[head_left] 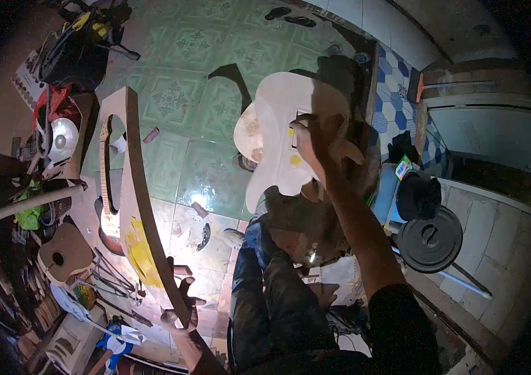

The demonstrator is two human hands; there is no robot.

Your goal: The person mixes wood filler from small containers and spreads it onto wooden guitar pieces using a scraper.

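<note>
A pale, unfinished electric guitar body [278, 137] is in front of me, with a rectangular slot and a yellow patch near its middle. My right hand [309, 140] has its fingers curled at that slot, gripping the body. To the left, a long wooden board [140, 206] stands nearly edge-on, with a curved cut-out near its top and yellow patches lower down. My left hand [181, 306] grasps the board's lower end, thumb and fingers on either side of the edge. Behind the guitar body, a round pale wooden piece [248, 134] is partly hidden.
Green patterned tiles [203, 106] cover the floor. An electric guitar [109, 212] and an acoustic guitar body [65, 256] are at left among timber and tools. At right are a black round lid [431, 239], a blue container [385, 194] and a squeegee [421, 87].
</note>
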